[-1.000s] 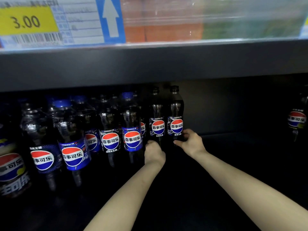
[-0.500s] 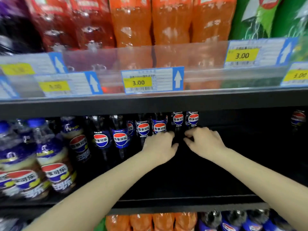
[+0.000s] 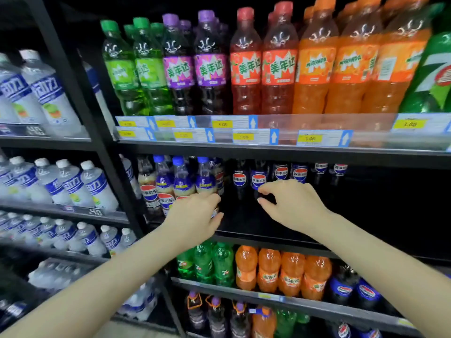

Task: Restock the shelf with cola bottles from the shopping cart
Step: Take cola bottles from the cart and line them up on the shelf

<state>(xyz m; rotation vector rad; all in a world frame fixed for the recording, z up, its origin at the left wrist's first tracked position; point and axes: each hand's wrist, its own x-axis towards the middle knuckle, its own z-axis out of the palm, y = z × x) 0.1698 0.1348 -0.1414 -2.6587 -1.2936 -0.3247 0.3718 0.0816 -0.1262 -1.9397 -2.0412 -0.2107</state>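
I have both hands out in front of the cola shelf (image 3: 268,236), and the view has pulled back: a second ago I was looking deep under the shelf at the two rearmost bottles, now the whole bay is in frame, from the fruit sodas (image 3: 244,69) at 12 o'clock to the mixed sodas on the lower shelf (image 3: 268,272) at 6 o'clock. My left hand (image 3: 192,215) has come back to the front edge, fingers loosely curled with the back of the hand toward me; I cannot tell whether its grip has hold of anything, though it overlaps the blue-capped cola bottles (image 3: 181,176) at 9 o'clock of centre. My right hand (image 3: 292,203) hangs with thumb and forefinger bent toward each other, close to the dark cola bottles (image 3: 258,179) but, as far as I can see, closed on none of them.

The dark colas now stand in a row running back toward 1 o'clock, and the shelf to the right of them, at 3 o'clock, is dark and largely bare. I judge the last pair is placed and both hands are leaving for another load. The shopping cart is out of frame. White-capped water bottles (image 3: 70,181) fill the bay at 9 o'clock. Plenty of room remains, so the restock looks well short of finished.
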